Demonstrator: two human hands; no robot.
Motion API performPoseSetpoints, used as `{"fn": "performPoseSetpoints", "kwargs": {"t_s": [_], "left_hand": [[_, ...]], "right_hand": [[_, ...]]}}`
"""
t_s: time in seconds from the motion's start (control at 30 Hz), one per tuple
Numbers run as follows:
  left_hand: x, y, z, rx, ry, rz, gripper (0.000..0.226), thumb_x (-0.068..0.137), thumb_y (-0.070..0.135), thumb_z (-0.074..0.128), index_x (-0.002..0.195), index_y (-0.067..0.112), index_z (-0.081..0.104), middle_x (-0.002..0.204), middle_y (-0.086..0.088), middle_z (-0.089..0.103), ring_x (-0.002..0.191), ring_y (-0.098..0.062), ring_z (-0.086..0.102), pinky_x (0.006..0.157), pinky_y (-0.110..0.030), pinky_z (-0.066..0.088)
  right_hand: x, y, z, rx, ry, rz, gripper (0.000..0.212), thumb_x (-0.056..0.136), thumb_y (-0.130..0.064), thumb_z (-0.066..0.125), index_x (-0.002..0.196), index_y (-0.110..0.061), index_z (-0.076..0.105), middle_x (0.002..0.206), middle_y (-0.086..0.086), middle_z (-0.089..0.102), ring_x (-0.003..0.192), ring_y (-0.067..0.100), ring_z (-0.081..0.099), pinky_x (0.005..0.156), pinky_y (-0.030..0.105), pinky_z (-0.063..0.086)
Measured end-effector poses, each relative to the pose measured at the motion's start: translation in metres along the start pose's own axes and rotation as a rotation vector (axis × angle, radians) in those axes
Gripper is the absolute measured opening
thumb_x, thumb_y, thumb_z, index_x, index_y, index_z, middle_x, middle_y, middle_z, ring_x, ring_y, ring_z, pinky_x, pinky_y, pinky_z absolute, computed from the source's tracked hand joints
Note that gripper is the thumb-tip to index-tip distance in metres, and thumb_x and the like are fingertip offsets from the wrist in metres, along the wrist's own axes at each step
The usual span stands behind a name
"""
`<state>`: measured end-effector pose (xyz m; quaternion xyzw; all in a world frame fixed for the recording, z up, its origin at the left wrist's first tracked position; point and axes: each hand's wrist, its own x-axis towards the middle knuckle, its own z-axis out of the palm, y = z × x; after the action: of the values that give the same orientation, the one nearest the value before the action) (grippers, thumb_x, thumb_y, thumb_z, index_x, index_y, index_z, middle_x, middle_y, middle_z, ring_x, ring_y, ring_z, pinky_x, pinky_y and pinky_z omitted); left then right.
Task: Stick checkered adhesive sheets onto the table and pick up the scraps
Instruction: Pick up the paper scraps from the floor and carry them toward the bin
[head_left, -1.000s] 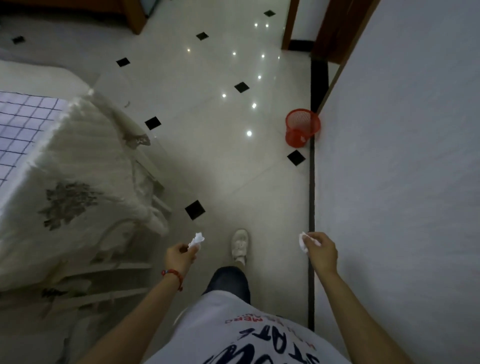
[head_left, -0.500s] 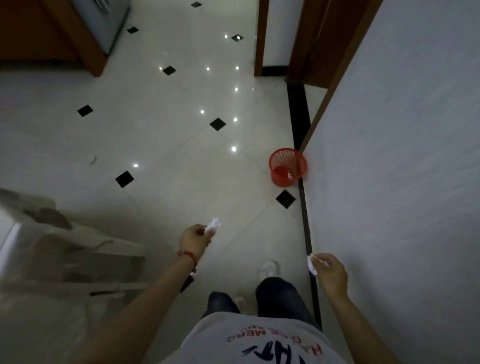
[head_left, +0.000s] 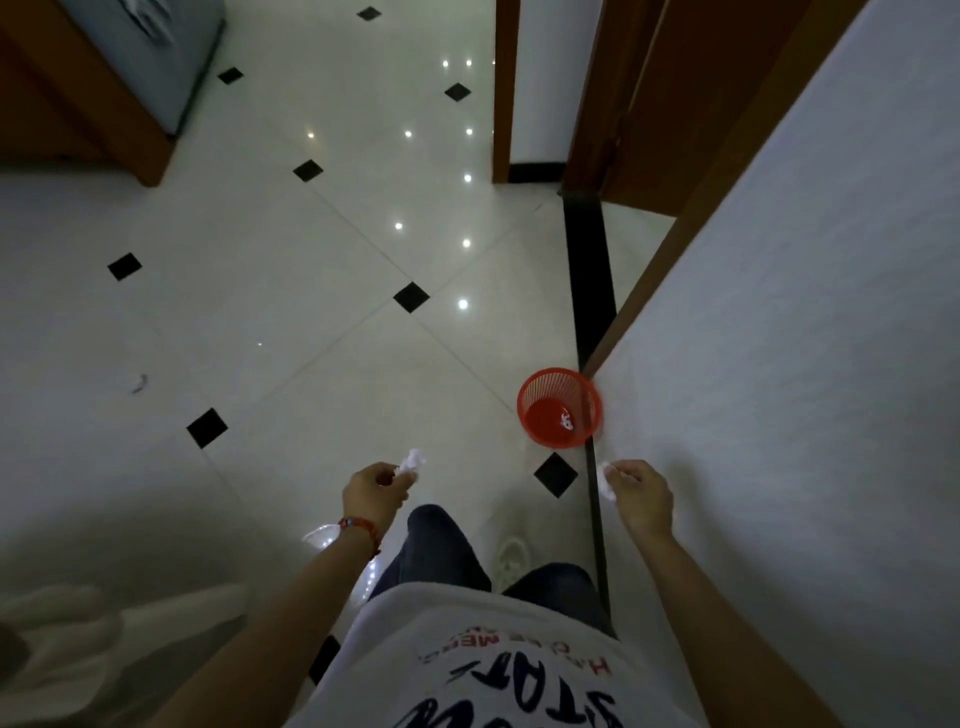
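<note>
My white T-shirt (head_left: 498, 670) at the bottom of the frame carries upside-down black lettering that reads roughly "STATE", with smaller red writing I cannot make out. I hold two crumpled white paper scraps, one pinched in my left hand (head_left: 375, 491) grip at lower centre, the left scrap (head_left: 412, 460) poking above the fingers, the right scrap (head_left: 605, 483) closed in my right hand (head_left: 640, 496). One red mesh plastic wastebasket (head_left: 560, 408) stands on the pale tiled floor (head_left: 311, 322) against the white wall (head_left: 779, 338), right of centre, with one white scrap in the basket (head_left: 566, 419).
</note>
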<state>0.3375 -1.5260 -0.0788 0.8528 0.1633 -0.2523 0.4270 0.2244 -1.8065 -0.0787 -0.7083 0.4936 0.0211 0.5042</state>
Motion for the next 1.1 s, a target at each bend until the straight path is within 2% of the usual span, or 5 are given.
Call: {"fn": "performPoseSetpoints", "kwargs": {"t_s": [0.23,0.43,0.63,0.83,1.1], "left_hand": [[0.095,0.066,0.013,0.102,-0.118,0.006,0.017,0.078,0.020,0.069,0.064,0.016,0.061,0.058,-0.005,0.061,0.064,-0.024,0.060,0.073,-0.035,0.052],[0.167,0.140,0.031,0.300,-0.299,0.112,0.019,0.081,0.021,0.067,0.078,0.002,0.067,0.064,-0.010,0.063,0.063,-0.021,0.058,0.062,-0.024,0.046],[0.218,0.196,0.098,0.476,-0.445,0.215,0.020,0.080,0.021,0.068,0.063,0.012,0.061,0.057,-0.002,0.060,0.072,-0.027,0.062,0.077,-0.038,0.053],[0.253,0.198,0.194,0.600,-0.561,0.304,0.021,0.080,0.024,0.065,0.082,0.004,0.067,0.078,-0.014,0.068,0.084,-0.031,0.063,0.074,-0.034,0.047],[0.292,0.150,0.273,0.594,-0.532,0.173,0.016,0.080,0.020,0.065,0.070,0.011,0.057,0.071,-0.011,0.059,0.074,-0.025,0.058,0.064,-0.026,0.047]], "right_hand": [[0.073,-0.052,0.029,0.030,0.052,0.031,0.018,0.086,-0.020,0.060,0.093,-0.004,0.065,0.088,0.008,0.062,0.083,0.023,0.056,0.065,0.024,0.040],[0.098,-0.061,0.047,0.178,0.179,0.226,0.015,0.085,-0.018,0.063,0.090,-0.004,0.064,0.087,0.010,0.064,0.085,0.027,0.060,0.072,0.029,0.043],[0.142,-0.065,0.062,0.310,0.306,0.368,0.007,0.083,-0.018,0.065,0.083,-0.011,0.063,0.083,0.008,0.064,0.082,0.026,0.061,0.076,0.038,0.052],[0.198,-0.044,0.089,0.306,0.286,0.397,0.005,0.083,-0.016,0.064,0.082,-0.012,0.060,0.077,0.003,0.061,0.070,0.017,0.057,0.060,0.022,0.044],[0.267,0.006,0.129,0.243,0.232,0.431,0.016,0.082,-0.018,0.066,0.070,-0.022,0.055,0.082,0.005,0.062,0.077,0.022,0.058,0.072,0.033,0.050]]}}
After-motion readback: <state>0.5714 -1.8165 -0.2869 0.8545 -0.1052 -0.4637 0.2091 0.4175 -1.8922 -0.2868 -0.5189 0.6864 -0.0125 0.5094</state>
